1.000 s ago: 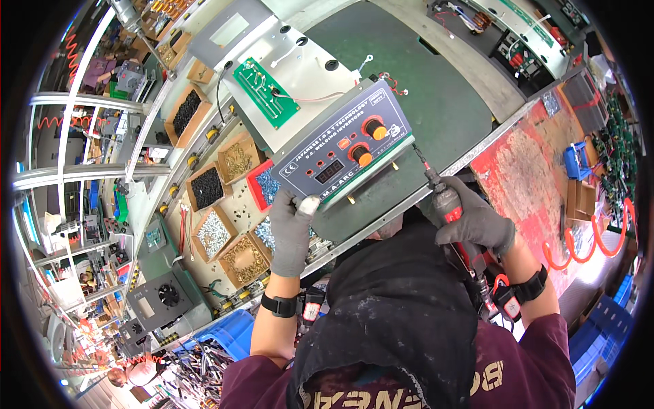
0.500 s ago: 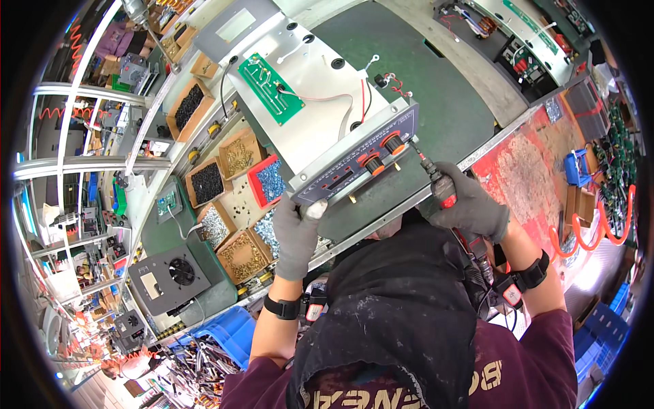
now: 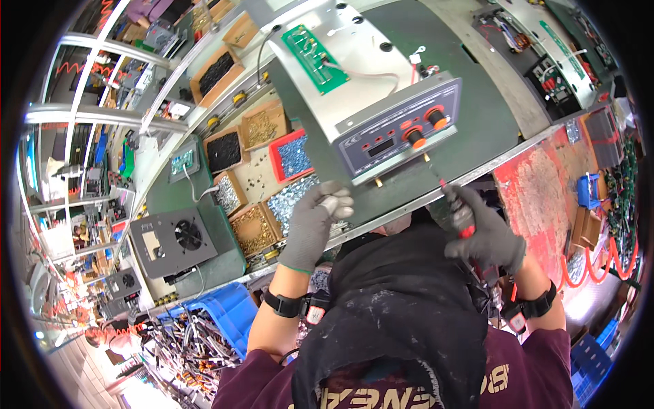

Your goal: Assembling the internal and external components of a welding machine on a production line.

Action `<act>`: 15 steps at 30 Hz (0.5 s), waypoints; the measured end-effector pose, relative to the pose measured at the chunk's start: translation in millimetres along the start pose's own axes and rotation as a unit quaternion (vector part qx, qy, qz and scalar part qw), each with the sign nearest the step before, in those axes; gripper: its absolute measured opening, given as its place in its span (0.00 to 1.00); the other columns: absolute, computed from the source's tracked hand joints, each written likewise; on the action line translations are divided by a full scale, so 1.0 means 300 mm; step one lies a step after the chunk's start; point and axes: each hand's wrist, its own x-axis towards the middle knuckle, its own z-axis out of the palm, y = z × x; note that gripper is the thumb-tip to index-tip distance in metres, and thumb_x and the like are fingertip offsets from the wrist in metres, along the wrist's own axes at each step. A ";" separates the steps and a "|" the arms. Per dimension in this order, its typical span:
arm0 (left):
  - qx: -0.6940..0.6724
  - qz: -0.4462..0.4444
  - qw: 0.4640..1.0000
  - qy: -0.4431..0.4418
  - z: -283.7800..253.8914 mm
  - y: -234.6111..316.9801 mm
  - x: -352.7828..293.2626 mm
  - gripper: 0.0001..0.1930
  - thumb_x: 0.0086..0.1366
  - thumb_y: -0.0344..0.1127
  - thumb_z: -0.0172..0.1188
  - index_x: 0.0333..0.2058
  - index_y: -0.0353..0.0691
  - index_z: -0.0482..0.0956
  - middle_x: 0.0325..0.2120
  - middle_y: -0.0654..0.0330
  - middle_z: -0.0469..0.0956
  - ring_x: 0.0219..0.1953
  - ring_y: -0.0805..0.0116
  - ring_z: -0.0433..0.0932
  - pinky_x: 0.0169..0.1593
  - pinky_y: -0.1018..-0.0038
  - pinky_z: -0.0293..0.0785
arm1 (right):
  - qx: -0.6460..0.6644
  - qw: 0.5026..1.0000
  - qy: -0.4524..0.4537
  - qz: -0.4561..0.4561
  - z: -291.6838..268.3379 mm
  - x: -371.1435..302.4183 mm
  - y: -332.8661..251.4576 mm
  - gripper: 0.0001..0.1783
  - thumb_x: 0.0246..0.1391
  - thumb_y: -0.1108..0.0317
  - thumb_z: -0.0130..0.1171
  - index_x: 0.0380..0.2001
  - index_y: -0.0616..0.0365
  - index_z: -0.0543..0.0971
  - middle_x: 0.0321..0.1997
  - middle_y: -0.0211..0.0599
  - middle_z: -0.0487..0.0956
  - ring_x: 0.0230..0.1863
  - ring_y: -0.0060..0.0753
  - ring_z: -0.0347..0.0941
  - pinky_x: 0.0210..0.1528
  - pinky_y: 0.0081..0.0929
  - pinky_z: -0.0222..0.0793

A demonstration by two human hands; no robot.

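Observation:
A metal chassis with a dark front panel (image 3: pixel 402 129) stands on the green-topped bench, its panel turned toward me. The panel carries two black-and-orange knobs (image 3: pixel 415 139). A green circuit board (image 3: pixel 315 60) with a cable lies on the pale chassis plate (image 3: pixel 371 75). My gloved left hand (image 3: pixel 319 217) is off the panel, near its lower left corner, with its fingers curled inward; what they hold, if anything, is hidden. My gloved right hand (image 3: pixel 489 235) grips a red-and-black power screwdriver (image 3: pixel 464 217). Its bit points up toward the panel's lower right edge without touching it.
Left of the chassis are a red bin (image 3: pixel 278 163) of bluish screws and several cardboard boxes of fasteners, one with brass-coloured parts (image 3: pixel 253 230). A grey fan panel (image 3: pixel 174 240) lies further left. A blue crate (image 3: pixel 235 313) stands below; a red coiled hose (image 3: pixel 596 266) hangs at right.
My left hand has let go of the panel's lower left corner and curled its fingers. The screwdriver has drawn back from the panel's right end. The whole view has shifted.

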 end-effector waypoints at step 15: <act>-0.275 -0.107 0.939 -0.176 -0.045 -0.059 -0.083 0.17 0.68 0.48 0.58 0.44 0.39 0.74 0.30 0.66 0.70 0.25 0.79 0.62 0.28 0.81 0.61 | 0.075 0.981 -0.172 -0.049 0.304 0.013 -0.177 0.53 0.39 0.59 0.71 0.66 0.63 0.57 0.44 0.47 0.76 0.43 0.38 0.75 0.49 0.33 0.71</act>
